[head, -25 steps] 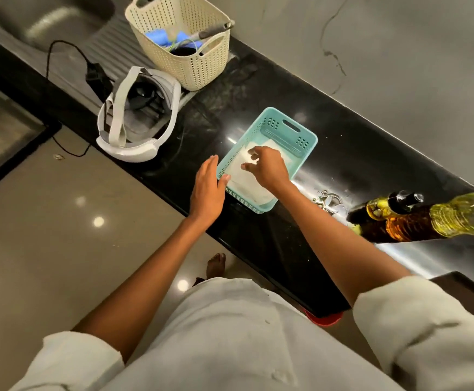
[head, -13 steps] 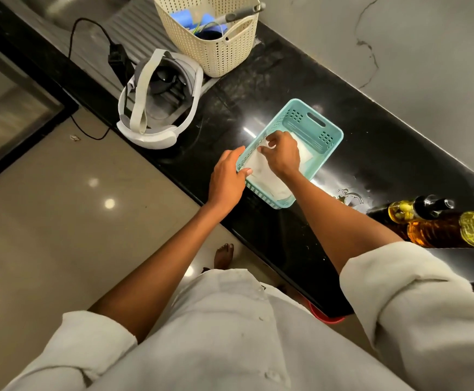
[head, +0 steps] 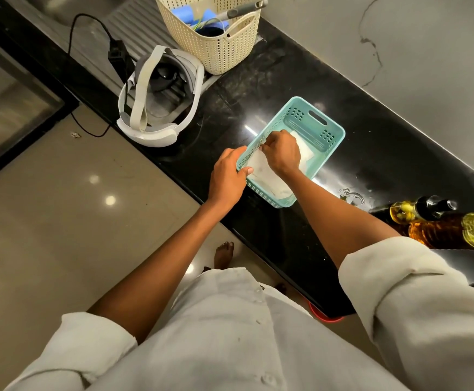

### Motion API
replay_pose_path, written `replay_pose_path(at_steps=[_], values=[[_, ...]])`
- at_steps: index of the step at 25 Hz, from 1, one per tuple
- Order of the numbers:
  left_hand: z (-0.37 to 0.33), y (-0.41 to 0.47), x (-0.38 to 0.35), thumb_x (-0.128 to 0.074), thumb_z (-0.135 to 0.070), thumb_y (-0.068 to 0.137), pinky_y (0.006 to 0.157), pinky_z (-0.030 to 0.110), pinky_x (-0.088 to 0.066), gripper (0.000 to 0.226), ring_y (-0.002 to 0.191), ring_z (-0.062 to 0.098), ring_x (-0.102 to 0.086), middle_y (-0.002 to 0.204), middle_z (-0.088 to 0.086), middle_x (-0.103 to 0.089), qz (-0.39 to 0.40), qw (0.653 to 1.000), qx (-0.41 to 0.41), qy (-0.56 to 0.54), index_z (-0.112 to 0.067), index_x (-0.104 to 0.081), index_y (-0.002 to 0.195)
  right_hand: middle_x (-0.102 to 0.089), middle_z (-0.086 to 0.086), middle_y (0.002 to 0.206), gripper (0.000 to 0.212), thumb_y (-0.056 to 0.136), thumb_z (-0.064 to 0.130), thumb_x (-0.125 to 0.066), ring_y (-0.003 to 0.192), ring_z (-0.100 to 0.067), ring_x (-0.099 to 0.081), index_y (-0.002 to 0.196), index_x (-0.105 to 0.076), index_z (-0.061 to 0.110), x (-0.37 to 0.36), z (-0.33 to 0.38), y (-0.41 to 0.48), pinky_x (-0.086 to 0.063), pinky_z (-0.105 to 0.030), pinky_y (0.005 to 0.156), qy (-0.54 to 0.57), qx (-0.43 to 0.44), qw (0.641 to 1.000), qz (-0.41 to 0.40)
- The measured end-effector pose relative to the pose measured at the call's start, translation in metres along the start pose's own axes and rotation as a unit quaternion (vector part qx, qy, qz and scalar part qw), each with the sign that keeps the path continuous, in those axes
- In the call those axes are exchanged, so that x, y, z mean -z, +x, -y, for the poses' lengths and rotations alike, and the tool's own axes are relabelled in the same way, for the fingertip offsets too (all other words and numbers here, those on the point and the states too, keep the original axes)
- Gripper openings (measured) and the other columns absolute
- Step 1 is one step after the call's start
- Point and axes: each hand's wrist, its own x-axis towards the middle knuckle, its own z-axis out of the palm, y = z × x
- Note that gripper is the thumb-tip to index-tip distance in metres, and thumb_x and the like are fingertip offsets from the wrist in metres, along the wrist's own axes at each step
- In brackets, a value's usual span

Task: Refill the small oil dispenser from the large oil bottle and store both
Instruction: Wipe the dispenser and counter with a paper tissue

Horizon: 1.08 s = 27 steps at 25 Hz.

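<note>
A teal plastic basket (head: pixel 319 121) sits on the black counter (head: pixel 371 153), lined with white paper (head: pixel 264 173). My left hand (head: pixel 225 176) grips the basket's near left rim, thumb over the edge. My right hand (head: pixel 282 153) is inside the basket and pinches the white paper near the left wall. The small oil dispenser (head: pixel 416 211), glass with a dark spout, stands at the right. Beside it the large oil bottle (head: pixel 456 231) of amber oil runs off the right edge. Both stand apart from my hands.
A cream woven basket (head: pixel 216 43) with blue items and a grey-handled tool stands at the back. A white headset (head: pixel 156 100) with a black cable and adapter (head: pixel 117 53) lies left of the teal basket. A small metal object (head: pixel 350 194) lies near the dispenser.
My left hand has gone from resting beside the basket to gripping its rim. My right hand has shifted toward the left wall on the paper. The view has swung so everything sits further right.
</note>
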Motion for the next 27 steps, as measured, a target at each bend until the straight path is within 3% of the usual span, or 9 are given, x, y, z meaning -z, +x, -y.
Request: replay_pose_path(at_steps=[6, 10, 13, 16, 20, 22, 25, 27], values=[[0.001, 0.0, -0.001, -0.075, -0.009, 0.098, 0.101, 0.039, -0.061, 0.058, 0.136, 0.025, -0.06, 0.139, 0.006, -0.059, 0.002, 1.0, 0.0, 0.008, -0.011, -0.055, 0.152, -0.063, -0.001, 0.109, 0.008, 0.086, 0.02, -0.074, 0.099, -0.023, -0.061, 0.089, -0.071, 0.013, 0.029, -0.01, -0.015, -0.048, -0.033, 0.074, 0.059, 0.067, 0.996, -0.029], [0.004, 0.004, 0.0, -0.077, -0.011, 0.097, 0.099, 0.036, -0.062, 0.056, 0.131, 0.021, -0.061, 0.136, 0.005, -0.06, -0.003, 1.0, -0.002, 0.014, -0.013, -0.057, 0.15, -0.07, 0.002, 0.104, 0.028, 0.079, 0.014, -0.07, 0.093, -0.017, -0.064, 0.106, -0.076, 0.009, 0.06, -0.02, -0.037, -0.059, -0.04, 0.084, 0.196, 0.07, 0.976, -0.06], [0.003, 0.004, 0.0, -0.078, -0.01, 0.096, 0.097, 0.033, -0.061, 0.055, 0.125, 0.015, -0.058, 0.133, 0.005, -0.06, -0.001, 1.0, -0.009, 0.021, -0.013, -0.058, 0.148, -0.078, 0.0, 0.118, 0.004, 0.083, 0.002, -0.064, 0.102, -0.027, -0.071, 0.085, -0.061, 0.0, 0.076, -0.024, -0.047, -0.06, -0.041, 0.078, 0.386, 0.018, 0.922, -0.021], [0.003, 0.005, 0.001, -0.079, -0.01, 0.095, 0.098, 0.033, -0.061, 0.055, 0.127, 0.018, -0.059, 0.133, 0.005, -0.06, -0.003, 1.0, -0.009, 0.02, -0.014, -0.059, 0.146, -0.08, -0.008, 0.115, 0.016, 0.089, -0.007, -0.06, 0.101, -0.032, -0.075, 0.082, -0.052, 0.005, 0.083, -0.026, -0.054, -0.062, -0.049, 0.084, 0.487, -0.024, 0.873, -0.005], [-0.002, 0.002, -0.001, -0.079, -0.009, 0.095, 0.099, 0.031, -0.057, 0.056, 0.124, 0.014, -0.056, 0.137, 0.005, -0.058, -0.002, 1.0, -0.014, 0.015, -0.013, -0.059, 0.147, -0.076, 0.002, 0.103, 0.015, 0.091, 0.003, -0.076, 0.098, -0.032, -0.076, 0.091, -0.061, 0.0, 0.082, -0.023, -0.062, -0.067, -0.048, 0.082, 0.373, -0.031, 0.927, -0.022], [-0.003, 0.002, -0.001, -0.079, -0.009, 0.094, 0.1, 0.033, -0.057, 0.057, 0.123, 0.012, -0.054, 0.138, 0.006, -0.057, -0.001, 1.0, -0.018, 0.015, -0.013, -0.059, 0.147, -0.073, 0.004, 0.109, 0.018, 0.087, 0.009, -0.079, 0.099, -0.028, -0.073, 0.094, -0.066, -0.001, 0.083, -0.017, -0.065, -0.067, -0.041, 0.077, 0.323, -0.015, 0.945, -0.052], [-0.005, 0.001, 0.0, -0.08, -0.008, 0.093, 0.104, 0.041, -0.06, 0.059, 0.126, 0.017, -0.057, 0.139, 0.005, -0.056, -0.001, 1.0, -0.017, 0.019, -0.013, -0.058, 0.147, -0.075, -0.005, 0.124, 0.014, 0.086, 0.009, -0.073, 0.093, -0.022, -0.074, 0.089, -0.06, 0.003, 0.094, -0.007, -0.069, -0.063, -0.03, 0.069, 0.329, 0.003, 0.941, -0.073], [-0.011, -0.002, 0.001, -0.081, -0.008, 0.092, 0.105, 0.045, -0.059, 0.063, 0.132, 0.02, -0.055, 0.142, 0.005, -0.054, -0.004, 0.999, -0.025, 0.033, -0.014, -0.056, 0.15, -0.075, -0.008, 0.125, 0.016, 0.09, 0.008, -0.073, 0.084, -0.023, -0.077, 0.09, -0.058, 0.002, 0.103, -0.005, -0.075, -0.065, -0.032, 0.069, 0.343, -0.006, 0.936, -0.072]])
